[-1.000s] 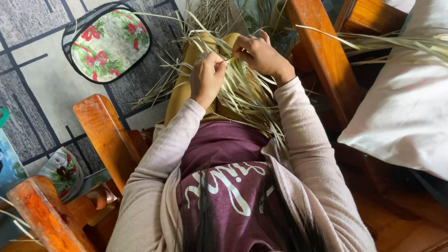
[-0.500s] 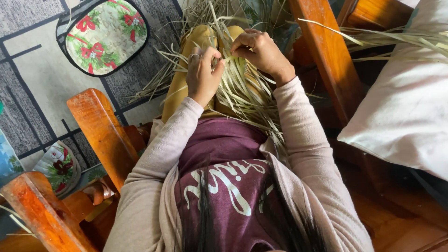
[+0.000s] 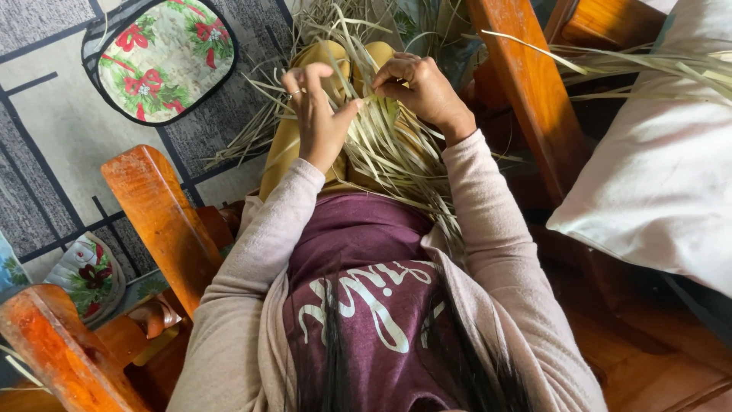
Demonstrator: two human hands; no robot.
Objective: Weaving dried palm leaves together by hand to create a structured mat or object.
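Dried palm-leaf strips [image 3: 396, 149]: loose bundle across lap, over yellow trousers [image 3: 284, 149]. Right hand [image 3: 423, 88]: pinching one strip at fingertips. Left hand [image 3: 316, 114]: thumb on same strip, other fingers lifted. Alongside: orange wooden armrest [image 3: 164, 221], white cushion [image 3: 656, 191], floral mat [image 3: 164, 57] on grey rug.

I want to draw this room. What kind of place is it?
Probably a living room at home: an orange-brown wooden armchair, a grey patterned rug and a white cushion.
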